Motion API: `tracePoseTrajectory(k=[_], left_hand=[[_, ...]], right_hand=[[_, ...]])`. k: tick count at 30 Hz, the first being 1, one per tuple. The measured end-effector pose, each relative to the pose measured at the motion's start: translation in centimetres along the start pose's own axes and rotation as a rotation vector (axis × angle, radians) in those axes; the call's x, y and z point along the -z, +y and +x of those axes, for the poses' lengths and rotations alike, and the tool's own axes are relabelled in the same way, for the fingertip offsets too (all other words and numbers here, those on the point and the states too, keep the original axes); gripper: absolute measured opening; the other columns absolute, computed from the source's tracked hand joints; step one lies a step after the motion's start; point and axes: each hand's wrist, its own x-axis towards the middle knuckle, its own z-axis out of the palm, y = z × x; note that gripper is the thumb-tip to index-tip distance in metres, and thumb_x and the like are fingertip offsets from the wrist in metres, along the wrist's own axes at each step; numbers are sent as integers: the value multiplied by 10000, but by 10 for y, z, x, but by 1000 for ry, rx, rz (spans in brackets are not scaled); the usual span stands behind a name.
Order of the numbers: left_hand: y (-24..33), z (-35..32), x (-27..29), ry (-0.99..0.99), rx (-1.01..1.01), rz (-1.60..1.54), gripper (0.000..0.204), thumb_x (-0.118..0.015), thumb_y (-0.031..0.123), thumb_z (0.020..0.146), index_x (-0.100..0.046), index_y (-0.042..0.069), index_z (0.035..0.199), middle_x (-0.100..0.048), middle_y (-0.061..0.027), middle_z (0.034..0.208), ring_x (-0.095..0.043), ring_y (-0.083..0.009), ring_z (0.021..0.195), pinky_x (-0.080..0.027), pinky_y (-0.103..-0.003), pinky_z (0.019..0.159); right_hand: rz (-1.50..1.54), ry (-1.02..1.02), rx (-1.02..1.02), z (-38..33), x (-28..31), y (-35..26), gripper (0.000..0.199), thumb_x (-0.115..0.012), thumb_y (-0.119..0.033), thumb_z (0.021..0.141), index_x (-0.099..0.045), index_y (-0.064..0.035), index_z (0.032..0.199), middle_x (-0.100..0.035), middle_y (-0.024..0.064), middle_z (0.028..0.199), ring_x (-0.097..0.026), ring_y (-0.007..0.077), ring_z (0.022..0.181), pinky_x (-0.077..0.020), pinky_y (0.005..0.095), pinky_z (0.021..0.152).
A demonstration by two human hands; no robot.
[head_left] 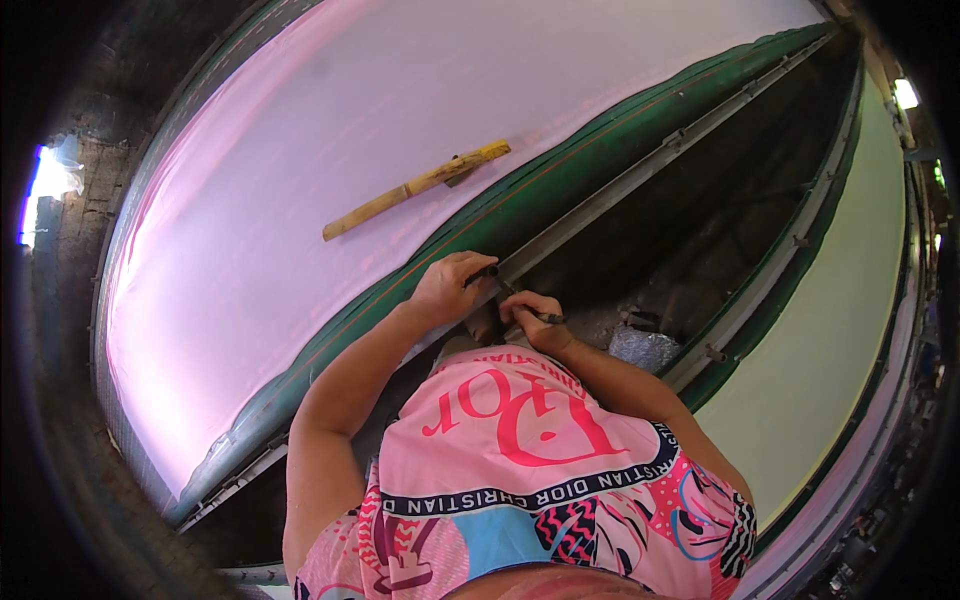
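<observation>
My left hand (452, 288) is closed, its thumb and fingers pinching a short black piece (482, 275) that looks like a pen cap. Close beside it on the right, my right hand (535, 316) is wrapped round a slim dark pen-shaped tool (549, 318), whose front end points toward the left hand. Both hands are in front of my body, by the grey metal rail (590, 208) along the edge of a long table. Pale pinkish-white fabric (300, 130) lies spread on that table. Its green border (500, 215) runs beside the rail.
A bamboo stick (400, 192) with a yellow end rests on the pale fabric. Across a dark aisle (720, 210) stands another long table with a pale yellow-green surface (820, 400). A silvery crumpled bundle (643, 346) sits low in the aisle.
</observation>
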Motion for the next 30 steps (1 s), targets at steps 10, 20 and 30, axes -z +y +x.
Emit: tracePoseTrajectory(k=[10,20,30], left_hand=[[0,3,-10,61,-29,113,402,-791,74,989,-738,84,1387,-780,-184,1227,-749,-425,1143,-613,-505,973],[-1,1,-19,143,-78,75,349,-802,54,961,-728,88,1300,-751,-190,1160,-736,-434,1102,-600,-519,929],[-3,0,-16,159,-123,-4,367,-793,24,973,-717,96,1325,-722,-189,1181,-726,-427,1112,-596,-497,946]], right_hand=[[-1289,-426,215,20,28,-44,82,-735,-262,944,-768,-190,966,-732,132,928,-791,305,797,-628,465,649],[200,22,-485,-13,14,-48,272,-611,-76,1098,-804,-25,1283,-753,62,984,-635,110,720,-486,276,612],[183,159,-253,-4,-3,-47,233,-655,-28,1066,-801,-14,1247,-727,68,872,-653,133,723,-495,276,618]])
